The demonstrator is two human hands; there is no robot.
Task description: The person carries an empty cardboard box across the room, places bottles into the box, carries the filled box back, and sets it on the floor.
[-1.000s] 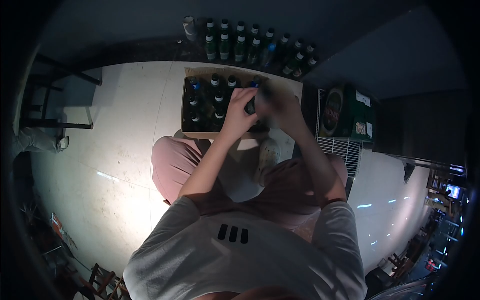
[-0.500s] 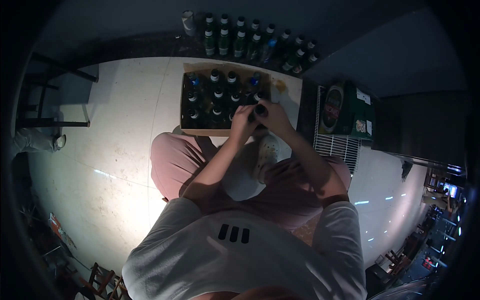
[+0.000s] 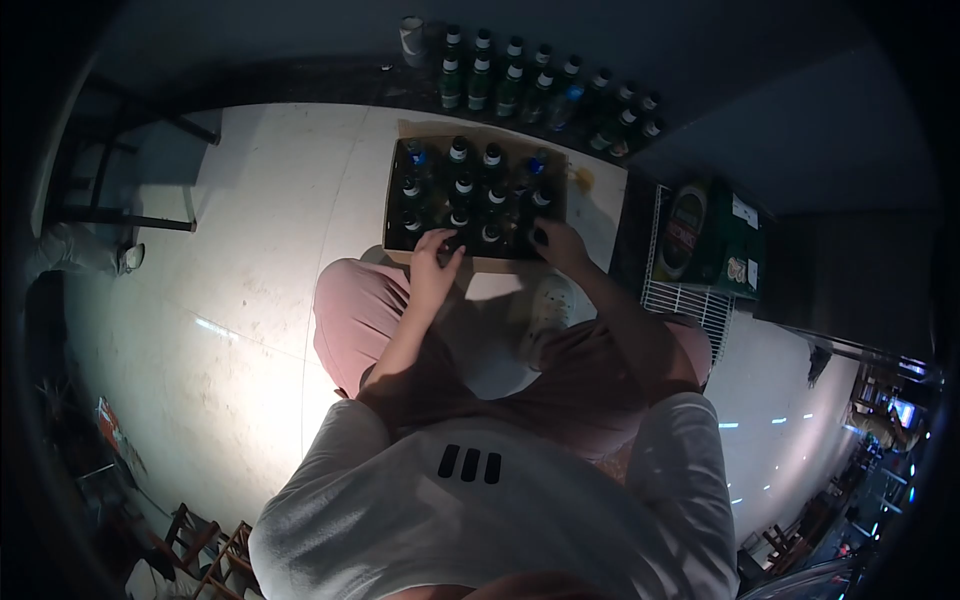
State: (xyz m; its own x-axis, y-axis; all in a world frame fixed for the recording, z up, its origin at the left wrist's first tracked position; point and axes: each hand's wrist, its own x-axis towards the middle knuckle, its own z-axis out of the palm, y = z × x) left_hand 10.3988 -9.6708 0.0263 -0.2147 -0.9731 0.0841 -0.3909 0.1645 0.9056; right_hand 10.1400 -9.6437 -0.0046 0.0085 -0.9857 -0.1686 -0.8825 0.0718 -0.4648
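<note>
In front of me a cardboard box (image 3: pixel 480 265) holds several green glass bottles (image 3: pixel 463 190) standing in rows, most with pale neck labels and two with blue marks. My left hand (image 3: pixel 433 272) is at the box's front edge, thumb and fingers apart, close to the necks of the front-row bottles. Nothing shows in its grasp, though the fingertips are dim. At the front right corner, my right hand (image 3: pixel 564 247) has its fingers around the dark neck of a bottle (image 3: pixel 541 237); the lower part of this bottle is hidden in the box.
More green bottles (image 3: pixel 508 92) stand in rows along the wall, beside a white cup-like object (image 3: pixel 412 42). A green carton (image 3: pixel 712 240) sits on a white wire rack (image 3: pixel 690 305) at right. A dark stool frame (image 3: pixel 135 160) stands at left, near another person's foot (image 3: pixel 130 258).
My hands were together at a bottle over the box's right front. The left hand has moved away to the left; the right stays with a bottle at the corner. The view has shifted slightly.
</note>
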